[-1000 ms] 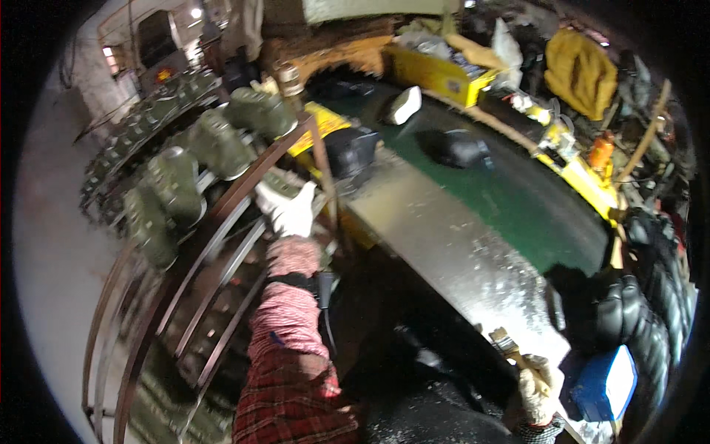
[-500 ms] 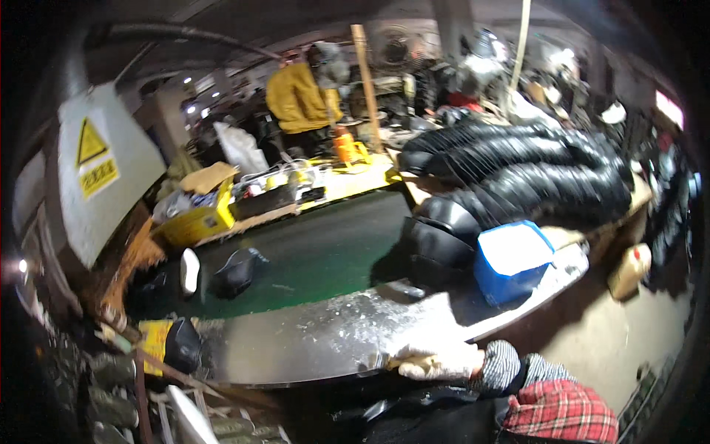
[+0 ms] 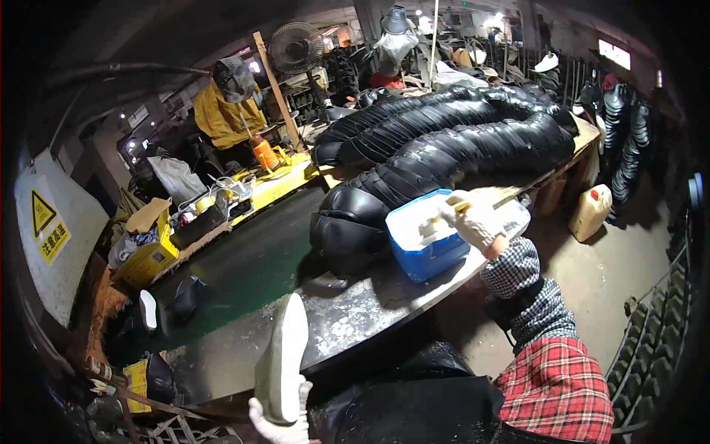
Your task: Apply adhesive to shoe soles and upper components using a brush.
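My left hand (image 3: 285, 422), in a white glove, is closed around a shoe last (image 3: 279, 370) at the near edge of the metal worktop (image 3: 347, 314). The last stands toe up, with a white sole face and a grey-green side. My right hand (image 3: 477, 220), also gloved, is over the right rim of a blue open-topped container (image 3: 429, 255) with white contents. Its fingers are bent together at the rim; what they hold, if anything, I cannot make out.
Long rows of nested black shoe uppers (image 3: 458, 159) lie behind the container. A dark green belt (image 3: 244, 259) carries a white-soled piece (image 3: 148, 309) and a black upper (image 3: 186, 297). A yellow box (image 3: 140, 266) stands far left, a jerrycan (image 3: 590, 214) on the floor at right.
My view has turned to the right. My right hand has gone from the worktop's near edge up to the blue container. The last has risen into fuller view in my left hand.
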A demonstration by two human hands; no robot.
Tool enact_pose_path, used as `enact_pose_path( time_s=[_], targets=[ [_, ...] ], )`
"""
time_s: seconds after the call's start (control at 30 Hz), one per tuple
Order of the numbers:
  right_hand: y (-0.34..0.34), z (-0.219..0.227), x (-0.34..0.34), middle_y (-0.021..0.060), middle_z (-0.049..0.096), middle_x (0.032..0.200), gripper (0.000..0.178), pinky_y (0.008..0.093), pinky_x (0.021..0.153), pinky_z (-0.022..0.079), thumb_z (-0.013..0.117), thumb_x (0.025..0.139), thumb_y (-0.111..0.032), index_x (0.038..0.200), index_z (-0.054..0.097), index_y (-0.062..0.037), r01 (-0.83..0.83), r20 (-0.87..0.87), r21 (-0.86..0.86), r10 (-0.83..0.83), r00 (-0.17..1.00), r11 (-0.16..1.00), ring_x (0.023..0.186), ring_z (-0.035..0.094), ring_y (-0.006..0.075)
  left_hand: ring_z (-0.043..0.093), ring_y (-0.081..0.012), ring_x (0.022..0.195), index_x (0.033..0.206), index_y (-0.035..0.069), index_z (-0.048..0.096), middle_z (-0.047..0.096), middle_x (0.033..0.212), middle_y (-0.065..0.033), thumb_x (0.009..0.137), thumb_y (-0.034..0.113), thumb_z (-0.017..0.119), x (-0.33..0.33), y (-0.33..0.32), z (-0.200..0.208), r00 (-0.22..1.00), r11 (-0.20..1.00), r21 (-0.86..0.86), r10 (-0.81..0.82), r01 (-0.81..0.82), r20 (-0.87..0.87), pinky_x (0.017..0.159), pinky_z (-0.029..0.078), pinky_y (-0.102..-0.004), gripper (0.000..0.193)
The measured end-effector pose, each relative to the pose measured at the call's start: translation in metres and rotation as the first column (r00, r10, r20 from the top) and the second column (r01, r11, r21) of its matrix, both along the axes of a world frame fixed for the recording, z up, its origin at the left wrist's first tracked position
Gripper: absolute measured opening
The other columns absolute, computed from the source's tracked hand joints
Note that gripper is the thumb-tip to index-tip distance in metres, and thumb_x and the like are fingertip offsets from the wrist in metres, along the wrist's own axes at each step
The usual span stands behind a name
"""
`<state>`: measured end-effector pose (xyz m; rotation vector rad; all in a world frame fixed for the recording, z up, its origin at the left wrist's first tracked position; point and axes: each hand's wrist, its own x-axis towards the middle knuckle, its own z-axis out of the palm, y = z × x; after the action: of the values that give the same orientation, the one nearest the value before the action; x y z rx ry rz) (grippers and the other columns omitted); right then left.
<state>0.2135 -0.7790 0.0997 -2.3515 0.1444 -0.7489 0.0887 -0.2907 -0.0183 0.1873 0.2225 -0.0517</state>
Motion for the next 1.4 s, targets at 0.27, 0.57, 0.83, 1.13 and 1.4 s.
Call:
enact_pose_path(
  time_s=[0.27, 0.57, 0.83, 1.13, 1.4],
  targets=[
    [-0.019, -0.018, -0.037, 0.0086, 0.067, 0.088, 0.020, 0.0296, 0.068, 0.050, 0.068, 0.090, -0.021, 0.101, 0.067, -0.0046, -0.140, 0.143, 0.058, 0.130, 0.981, 0.989, 0.077, 0.062, 0.0186, 0.062, -0.0333, 0.085, 0.125, -0.002, 0.050, 0.060, 0.108, -0.0220, 0.077, 0.059, 0.065, -0.047, -0.015, -0.014, 0.853, 0.842, -0.212, -0.518, 0.496, -0.067, 0.062, 0.055, -0.0447, 0.079],
    [0.203, -0.003, -0.024, 0.0129, 0.071, 0.091, 0.020, 0.0280, 0.074, 0.054, 0.067, 0.090, -0.014, 0.103, 0.069, 0.0006, -0.880, 0.091, 0.040, 0.876, 0.474, 0.472, 0.084, 0.069, 0.0190, 0.063, -0.0336, 0.051, 0.116, 0.004, 0.058, 0.065, 0.077, -0.0216, 0.088, 0.076, 0.033, -0.010, -0.004, -0.088, 0.947, 0.657, 0.693, -0.295, 0.297, -0.126, 0.041, 0.052, -0.0412, 0.081],
    [0.247, -0.052, 0.013, 0.0060, 0.069, 0.087, 0.019, 0.0225, 0.069, 0.051, 0.063, 0.094, -0.015, 0.105, 0.065, 0.0005, -0.426, -0.073, 0.809, 0.788, 0.611, 0.406, 0.078, 0.063, 0.0087, 0.067, -0.0354, 0.083, 0.145, 0.010, 0.037, 0.058, 0.117, -0.0235, 0.091, 0.074, 0.031, -0.009, 0.000, -0.082, 0.852, 0.862, -0.089, -0.469, 0.499, 0.234, 0.064, 0.057, -0.0474, 0.085],
    [0.268, -0.023, 0.053, 0.0056, 0.067, 0.080, 0.019, 0.0246, 0.063, 0.052, 0.066, 0.092, -0.017, 0.094, 0.068, 0.0009, -0.712, -0.017, 0.498, 0.826, 0.563, 0.495, 0.073, 0.063, 0.0102, 0.064, -0.0312, 0.100, 0.147, 0.011, 0.034, 0.053, 0.132, -0.0178, 0.089, 0.076, 0.034, -0.009, -0.002, -0.077, 0.891, 0.890, 0.080, -0.441, 0.449, -0.108, 0.078, 0.056, -0.0454, 0.087],
    [0.267, 0.001, -0.003, 0.0113, 0.071, 0.085, 0.019, 0.0287, 0.068, 0.054, 0.064, 0.093, -0.018, 0.097, 0.069, -0.0006, -0.718, -0.101, 0.635, 0.952, 0.287, 0.284, 0.076, 0.068, 0.0184, 0.066, -0.0328, 0.060, 0.144, 0.010, 0.038, 0.057, 0.114, -0.0316, 0.090, 0.074, 0.033, -0.006, -0.007, -0.050, 0.911, 0.913, 0.018, -0.405, 0.408, -0.076, 0.045, 0.055, -0.0439, 0.084]
  ],
)
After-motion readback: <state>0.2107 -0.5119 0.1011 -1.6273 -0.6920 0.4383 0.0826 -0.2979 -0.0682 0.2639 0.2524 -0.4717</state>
